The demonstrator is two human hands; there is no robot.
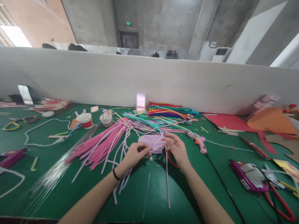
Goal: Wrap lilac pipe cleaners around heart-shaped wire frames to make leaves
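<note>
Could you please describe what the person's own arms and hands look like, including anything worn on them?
Both forearms are bare, with no sleeves showing. The left hand and right hand wear no gloves, and no rings can be seen. A thin black band circles the left wrist; the right wrist carries nothing.

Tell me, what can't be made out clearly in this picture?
Head view:
What the left hand pinches: too small, covered by fingers.
Red loop: mostly hidden under the right hand.
Card by the partition: blurred.
Purple gadget: cut by left edge.
</note>
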